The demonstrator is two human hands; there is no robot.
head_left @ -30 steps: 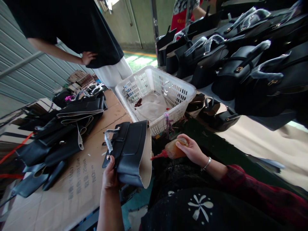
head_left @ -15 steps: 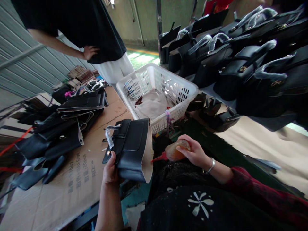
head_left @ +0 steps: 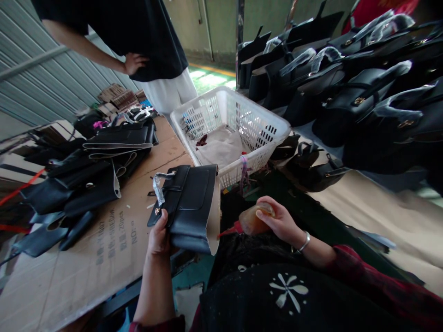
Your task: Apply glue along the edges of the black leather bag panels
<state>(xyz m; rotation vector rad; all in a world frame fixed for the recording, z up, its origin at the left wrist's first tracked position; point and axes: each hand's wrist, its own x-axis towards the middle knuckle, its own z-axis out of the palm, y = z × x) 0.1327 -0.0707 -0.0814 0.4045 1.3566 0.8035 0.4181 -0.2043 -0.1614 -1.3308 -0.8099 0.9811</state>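
At the far left edge of the cardboard-covered table (head_left: 69, 272) lies a loose heap of black bag pieces (head_left: 86, 184), well apart from the work and best left where it is. Nearer the table's right edge, the left hand (head_left: 159, 237) grips an unfinished black bag shell (head_left: 188, 207) by its lower left corner, thumb on the outer face and the other fingers hidden behind, so the clamp is plain but the finger spread cannot be told. The shell is held clear above the table's near right edge, its pale raw inner edge (head_left: 215, 216) turned toward the right. Just beside that edge, the red nozzle (head_left: 228, 229) of an amber squeeze bottle (head_left: 254, 219) points at the lower part of the pale strip, seemingly touching or almost so. The right hand (head_left: 282, 221) wraps the bottle, fingers closed round its body, thumb on top. To do this well, I judge the left hand should keep the shell steady and tilted so the strip faces the nozzle squarely, while the right squeezes gently and evenly, drawing a thin line along the raw edge without spilling onto the finished black face or the wrapped handle (head_left: 159, 186). Beyond, a white plastic basket (head_left: 263, 133) stands at the table's far right corner, and rows of finished black handbags (head_left: 363, 97) fill the right side.
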